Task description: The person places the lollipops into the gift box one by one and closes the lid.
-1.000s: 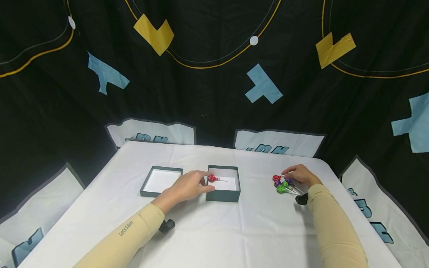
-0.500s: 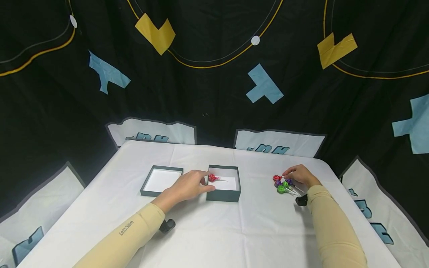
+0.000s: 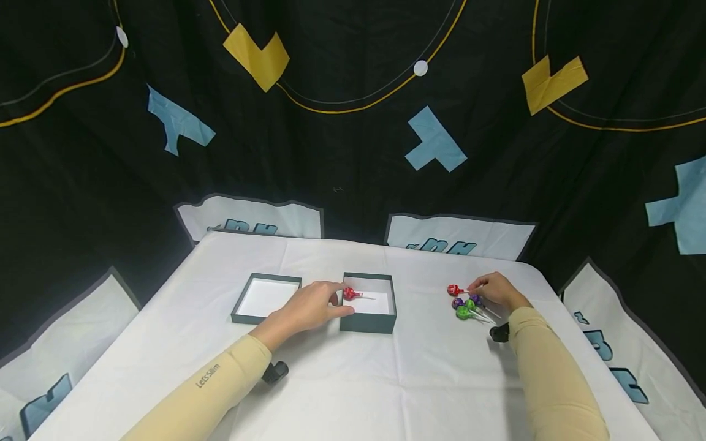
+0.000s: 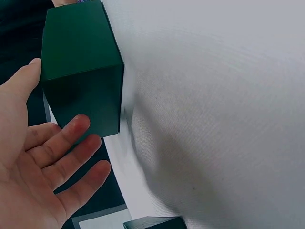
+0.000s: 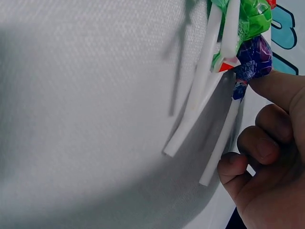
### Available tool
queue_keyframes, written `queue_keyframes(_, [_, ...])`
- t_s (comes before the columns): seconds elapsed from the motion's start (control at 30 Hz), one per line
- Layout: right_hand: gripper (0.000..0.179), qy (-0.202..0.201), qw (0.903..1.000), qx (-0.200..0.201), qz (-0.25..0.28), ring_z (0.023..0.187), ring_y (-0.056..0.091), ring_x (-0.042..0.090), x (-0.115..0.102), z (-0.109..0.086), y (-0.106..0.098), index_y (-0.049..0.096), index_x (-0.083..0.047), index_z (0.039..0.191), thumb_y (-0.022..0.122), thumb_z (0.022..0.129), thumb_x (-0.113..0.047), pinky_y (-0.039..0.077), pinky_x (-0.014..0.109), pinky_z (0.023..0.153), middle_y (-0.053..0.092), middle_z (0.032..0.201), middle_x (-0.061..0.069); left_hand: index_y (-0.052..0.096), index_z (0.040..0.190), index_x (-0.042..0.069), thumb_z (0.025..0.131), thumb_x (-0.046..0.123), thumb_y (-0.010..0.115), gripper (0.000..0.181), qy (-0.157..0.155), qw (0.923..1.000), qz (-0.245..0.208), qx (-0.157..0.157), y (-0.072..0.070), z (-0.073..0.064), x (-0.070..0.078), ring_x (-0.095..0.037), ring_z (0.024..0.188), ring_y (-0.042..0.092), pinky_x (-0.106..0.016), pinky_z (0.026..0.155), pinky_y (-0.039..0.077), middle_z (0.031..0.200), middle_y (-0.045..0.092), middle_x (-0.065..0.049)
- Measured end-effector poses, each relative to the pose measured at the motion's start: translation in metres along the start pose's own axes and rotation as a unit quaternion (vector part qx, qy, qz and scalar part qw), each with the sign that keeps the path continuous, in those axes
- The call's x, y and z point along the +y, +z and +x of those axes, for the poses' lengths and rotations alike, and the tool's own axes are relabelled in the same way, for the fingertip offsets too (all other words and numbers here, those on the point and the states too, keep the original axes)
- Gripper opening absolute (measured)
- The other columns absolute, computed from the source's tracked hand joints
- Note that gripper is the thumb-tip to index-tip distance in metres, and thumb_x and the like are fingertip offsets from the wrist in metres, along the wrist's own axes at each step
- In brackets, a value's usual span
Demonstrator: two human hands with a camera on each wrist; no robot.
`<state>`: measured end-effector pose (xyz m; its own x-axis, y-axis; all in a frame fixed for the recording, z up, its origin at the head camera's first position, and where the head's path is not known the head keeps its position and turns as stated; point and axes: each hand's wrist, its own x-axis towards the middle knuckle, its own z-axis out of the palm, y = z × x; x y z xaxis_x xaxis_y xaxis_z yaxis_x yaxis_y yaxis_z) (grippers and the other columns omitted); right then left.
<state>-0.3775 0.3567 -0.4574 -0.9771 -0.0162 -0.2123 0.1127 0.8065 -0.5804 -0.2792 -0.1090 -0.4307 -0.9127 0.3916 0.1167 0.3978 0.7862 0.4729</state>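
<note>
My right hand (image 3: 495, 289) pinches a red-wrapped lollipop (image 3: 453, 290) by its stick, just beyond a small pile. In the pile lie green lollipops (image 3: 464, 313) and purple lollipops (image 3: 457, 302), their white sticks pointing toward the hand. The right wrist view shows a purple lollipop (image 5: 256, 56) close by the fingers; the pinching fingertips are hidden there. My left hand (image 3: 311, 304) rests at the left side of a dark green box (image 3: 368, 323), thumb and fingers spread. Inside that box is another red lollipop (image 3: 351, 294). In the left wrist view the fingertips (image 4: 97, 143) overlap the box wall.
A shallow dark green lid (image 3: 248, 319) with a white inside lies left of the box. Both stand on a white-covered table (image 3: 342, 392). A black curtain (image 3: 342, 171) with tape pieces hangs behind it.
The red lollipop at the right hand has moved slightly away from the pile, its stick now between the fingertips. The left hand and box have stayed put.
</note>
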Motion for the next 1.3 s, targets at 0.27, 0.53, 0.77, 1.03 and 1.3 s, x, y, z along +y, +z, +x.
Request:
queue_keyframes(0.27, [0.017,0.005,0.9998,-0.001,-0.019,0.104,0.051,0.031,0.007,0.000,0.002,0.075,-0.007,0.103,0.067,0.096,-0.020,0.041,0.052,0.094,0.065,0.112,0.016,0.059,0.142,0.012,0.086,0.048,0.077,0.069,0.000,1.0000,0.001,-0.007,0.003,0.000,0.000,-0.011,0.073,0.055,-0.030,0.065,0.045,0.081,0.063,0.008])
queue_keyframes(0.53, [0.022,-0.003,0.9999,0.005,-0.016,0.113,0.049,0.036,-0.007,-0.010,-0.008,0.074,-0.007,0.108,0.065,0.097,-0.024,0.038,0.061,0.099,0.062,0.122,0.019,0.059,0.142,0.011,0.086,0.048,0.077,0.069,0.000,1.0000,0.003,-0.008,0.004,-0.001,0.000,-0.011,0.073,0.055,-0.030,0.065,0.045,0.081,0.063,0.008])
queue_keyframes(0.77, [0.025,-0.035,0.9990,0.022,-0.016,0.108,0.049,0.035,-0.029,-0.016,-0.013,0.072,0.001,0.112,0.063,0.098,-0.018,0.041,0.054,0.096,0.062,0.121,0.022,0.059,0.142,0.011,0.087,0.048,0.077,0.069,-0.001,0.9999,0.004,-0.009,0.004,-0.001,-0.001,-0.011,0.074,0.055,-0.030,0.066,0.045,0.081,0.064,0.007])
queue_keyframes(1.03, [0.029,-0.049,0.9980,0.035,-0.020,0.109,0.050,0.034,-0.041,-0.016,-0.019,0.070,0.002,0.116,0.061,0.100,-0.020,0.043,0.054,0.098,0.062,0.123,0.022,0.058,0.142,0.012,0.087,0.049,0.076,0.069,-0.002,0.9999,0.005,-0.009,0.004,0.000,-0.001,-0.011,0.074,0.055,-0.030,0.066,0.046,0.083,0.064,0.007])
queue_keyframes(1.3, [0.028,-0.072,0.9959,0.052,-0.018,0.102,0.051,0.032,-0.057,-0.019,-0.021,0.071,0.003,0.116,0.062,0.100,-0.018,0.045,0.044,0.087,0.065,0.116,0.021,0.059,0.142,0.011,0.087,0.049,0.076,0.070,-0.001,1.0000,0.009,-0.001,0.002,0.001,-0.001,-0.012,0.074,0.056,-0.030,0.066,0.046,0.082,0.065,0.008])
